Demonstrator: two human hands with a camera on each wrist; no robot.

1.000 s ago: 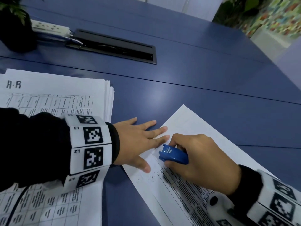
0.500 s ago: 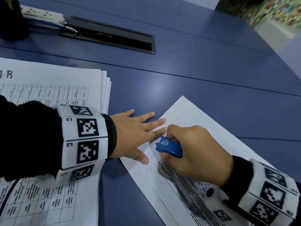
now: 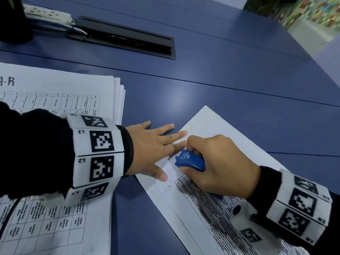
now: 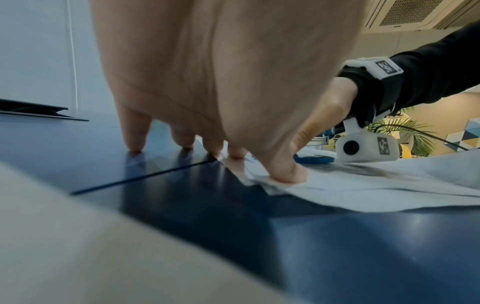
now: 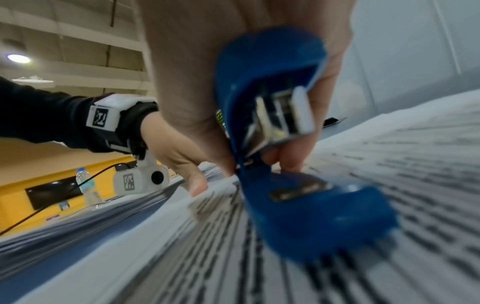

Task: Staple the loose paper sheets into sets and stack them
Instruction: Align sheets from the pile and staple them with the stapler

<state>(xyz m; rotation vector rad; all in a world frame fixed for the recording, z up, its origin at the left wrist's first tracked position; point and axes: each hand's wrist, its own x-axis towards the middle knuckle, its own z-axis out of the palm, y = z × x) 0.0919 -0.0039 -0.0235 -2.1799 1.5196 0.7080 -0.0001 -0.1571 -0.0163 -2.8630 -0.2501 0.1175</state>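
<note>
A loose set of printed sheets [image 3: 207,208] lies slanted on the blue table [image 3: 239,85]. My left hand [image 3: 156,144] lies flat with fingers spread, thumb and two fingertips pressing the set's top-left corner [image 4: 259,179]. My right hand [image 3: 220,162] grips a small blue stapler [image 3: 190,160] over that corner. In the right wrist view the stapler [image 5: 280,144] stands with its mouth apart, base resting on the printed page [image 5: 389,164]. A thick stack of printed sheets [image 3: 60,100] lies at the left, partly under my left sleeve.
A black cable hatch [image 3: 127,38] is set into the table at the back, with a white power strip [image 3: 47,14] and a dark plant pot [image 3: 11,21] at the far left. Bare blue tabletop stretches behind and right of the sheets.
The stapler and right hand have shifted slightly toward the sheet's corner and my left fingers. The left hand stays pressed flat in the same spot.
</note>
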